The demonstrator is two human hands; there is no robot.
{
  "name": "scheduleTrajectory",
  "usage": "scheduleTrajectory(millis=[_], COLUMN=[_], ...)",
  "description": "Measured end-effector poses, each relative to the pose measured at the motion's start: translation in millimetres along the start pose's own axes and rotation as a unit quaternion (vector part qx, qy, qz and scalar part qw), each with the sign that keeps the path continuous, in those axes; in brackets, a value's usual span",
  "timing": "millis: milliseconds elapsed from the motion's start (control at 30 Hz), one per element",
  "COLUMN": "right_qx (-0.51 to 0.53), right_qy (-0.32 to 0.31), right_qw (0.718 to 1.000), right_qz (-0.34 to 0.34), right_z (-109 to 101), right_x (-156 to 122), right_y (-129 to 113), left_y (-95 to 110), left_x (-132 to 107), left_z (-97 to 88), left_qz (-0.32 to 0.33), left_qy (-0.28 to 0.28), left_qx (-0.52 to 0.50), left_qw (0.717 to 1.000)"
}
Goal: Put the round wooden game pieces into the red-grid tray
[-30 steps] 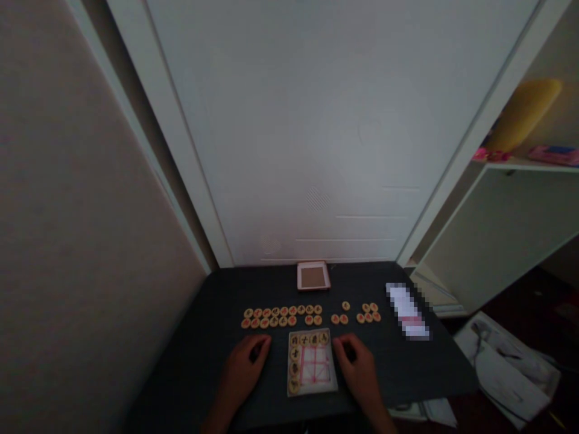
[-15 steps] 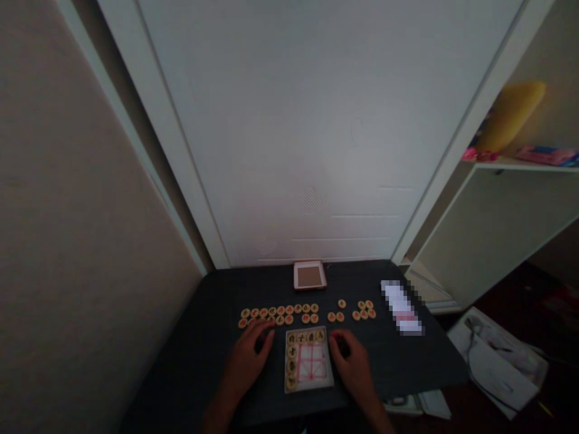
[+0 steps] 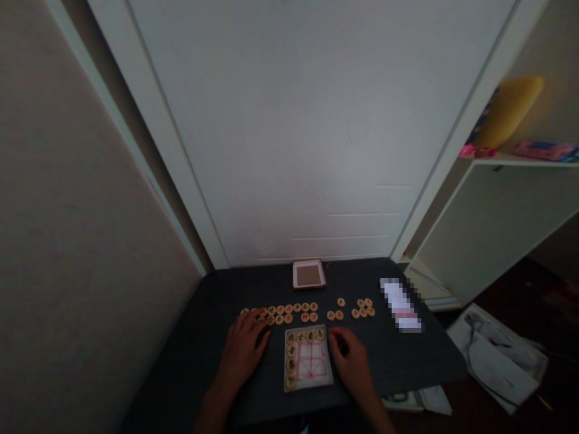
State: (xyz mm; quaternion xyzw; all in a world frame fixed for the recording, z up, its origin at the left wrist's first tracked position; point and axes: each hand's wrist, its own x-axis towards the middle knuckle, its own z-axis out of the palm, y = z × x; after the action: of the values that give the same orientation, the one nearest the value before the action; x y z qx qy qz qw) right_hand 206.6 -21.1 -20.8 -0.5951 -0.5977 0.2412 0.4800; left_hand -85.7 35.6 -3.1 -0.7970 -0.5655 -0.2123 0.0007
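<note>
My left hand [image 3: 244,343] reaches over the left end of two rows of round wooden xiangqi pieces [image 3: 297,307], its fingers stretched out and covering some of them. Below and right of it lies a shallow square box [image 3: 312,384]. Inside, black-marked pieces [image 3: 292,366] line the top and left side; pink grid lines show on its floor. Just beside the box's upper right edge is my right hand [image 3: 353,355], fingers curled and thumb close to them. Whatever those fingertips may hold is hidden.
A box lid or tray [image 3: 309,275] lies at the table's back edge by the white door. More pieces [image 3: 362,313] sit in small groups to the right, near a blurred-out white item [image 3: 401,304]. A white box [image 3: 502,355] stands on the floor.
My left hand has moved slightly up and left, its fingers now spread over the left pieces. My right hand stays beside the box. The view has shifted slightly.
</note>
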Motion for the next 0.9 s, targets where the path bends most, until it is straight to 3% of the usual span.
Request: scheduleTrajectory(millis=[367,533,667,900], right_qx=[-0.016,-0.009,-0.008,-0.003], right_qy=[-0.004,-0.008,-0.014,-0.020], right_qw=[1.000,1.000,1.000,1.000], right_qz=[-0.007,-0.011,-0.016,-0.006], right_z=[0.6,0.5,0.1,-1.7], right_x=[-0.7,-1.0,-1.1,-0.8], right_y=[1.6,1.2,0.1,-3.1], left_y=[-0.7,-25.6,-41.3,-10.6], left_x=[9.3,20.6,25.1,13.9], left_z=[-5.7,-14.5,-22.5,-16.1], left_qz=[-0.018,-0.034,-0.011,0.019], left_qy=[0.026,0.028,0.019,0.034], left_qx=[-0.007,0.008,0.003,0.036], left_qw=[0.999,0.999,1.000,0.999])
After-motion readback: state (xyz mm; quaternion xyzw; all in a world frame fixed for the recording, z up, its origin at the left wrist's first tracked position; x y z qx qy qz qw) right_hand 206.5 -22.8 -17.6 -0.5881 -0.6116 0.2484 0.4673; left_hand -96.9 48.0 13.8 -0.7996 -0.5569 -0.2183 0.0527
